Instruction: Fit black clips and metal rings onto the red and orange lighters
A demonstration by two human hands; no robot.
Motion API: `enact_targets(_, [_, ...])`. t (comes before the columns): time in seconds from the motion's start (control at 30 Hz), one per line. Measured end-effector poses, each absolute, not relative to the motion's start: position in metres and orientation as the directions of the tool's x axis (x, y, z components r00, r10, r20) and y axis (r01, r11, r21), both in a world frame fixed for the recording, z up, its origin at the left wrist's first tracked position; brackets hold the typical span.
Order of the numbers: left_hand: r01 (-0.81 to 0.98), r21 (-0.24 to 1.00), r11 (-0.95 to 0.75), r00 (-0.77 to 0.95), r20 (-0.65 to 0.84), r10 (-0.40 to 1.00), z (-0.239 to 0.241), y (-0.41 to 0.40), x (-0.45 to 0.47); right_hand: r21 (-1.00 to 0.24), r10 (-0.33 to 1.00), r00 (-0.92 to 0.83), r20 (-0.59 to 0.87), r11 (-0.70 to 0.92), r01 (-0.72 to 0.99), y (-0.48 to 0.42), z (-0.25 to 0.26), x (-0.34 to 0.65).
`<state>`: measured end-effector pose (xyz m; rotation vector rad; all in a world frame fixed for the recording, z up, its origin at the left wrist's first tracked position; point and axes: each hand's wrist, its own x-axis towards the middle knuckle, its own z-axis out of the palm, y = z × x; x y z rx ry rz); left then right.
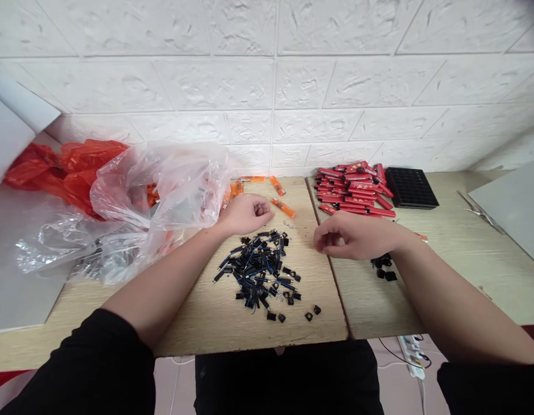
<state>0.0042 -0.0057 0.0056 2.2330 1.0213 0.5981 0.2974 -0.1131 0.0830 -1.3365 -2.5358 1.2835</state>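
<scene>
My left hand [248, 214] rests over the table just behind a heap of small black parts with blue wires [258, 268]. Its fingers are curled in with the thumb against them; whatever they may hold is hidden. A flat orange piece [284, 208], like a lighter body, lies just beyond its fingertips. To the right, my right hand [351, 235] hovers over the board seam, thumb and fingers bent together. Nothing can be made out between them. Behind this hand is a pile of red lighter-like cases [355, 185] with printed marks. Small black caps [384, 271] lie under the right wrist.
Clear plastic bags [158, 184] and a red plastic bag [85, 167] fill the left side. A black gridded tray [411, 188] stands by the wall at the right. Tweezers-like metal tool [480, 212] lies farther right. A power strip [411, 356] is below the table.
</scene>
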Motion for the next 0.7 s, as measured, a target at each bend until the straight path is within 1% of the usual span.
enact_targets(0.03, [0.51, 0.687, -0.518, 0.602, 0.146, 0.785, 0.005, -0.005, 0.004, -0.657, 0.679, -0.632, -0.373, 0.288, 0.697, -0.112, 0.081, 0.297])
enact_targets(0.1, [0.512, 0.695, -0.505, 0.597, 0.135, 0.791, 0.005, -0.005, 0.004, -0.608, 0.681, -0.597, -0.423, 0.275, 0.745, -0.109, 0.078, 0.299])
enact_targets(0.27, [0.515, 0.688, -0.512, 0.6, 0.138, 0.788, 0.007, -0.006, 0.004, -0.386, 0.711, -0.472, -0.521, 0.297, 0.873, -0.106, 0.08, 0.317])
enact_targets(0.37, [0.513, 0.691, -0.509, 0.597, 0.139, 0.79, 0.007, -0.006, 0.004, -0.297, 0.725, -0.397, -0.563, 0.271, 0.916, -0.104, 0.083, 0.327])
enact_targets(0.43, [0.513, 0.696, -0.502, 0.596, 0.133, 0.792, 0.007, -0.007, 0.004, -0.303, 0.757, -0.387, -0.527, 0.259, 0.917, -0.103, 0.083, 0.33])
enact_targets(0.53, [0.502, 0.697, -0.511, 0.599, 0.146, 0.787, 0.006, -0.008, 0.004, -0.371, 0.833, -0.406, -0.375, 0.266, 0.89, -0.1, 0.081, 0.328])
enact_targets(0.6, [0.506, 0.71, -0.49, 0.592, 0.127, 0.796, 0.007, -0.009, 0.004, -0.406, 0.867, -0.411, -0.282, 0.279, 0.87, -0.098, 0.077, 0.325])
enact_targets(0.7, [0.526, 0.72, -0.452, 0.585, 0.08, 0.807, 0.011, -0.012, 0.004, -0.417, 0.873, -0.422, -0.243, 0.299, 0.858, -0.097, 0.068, 0.322])
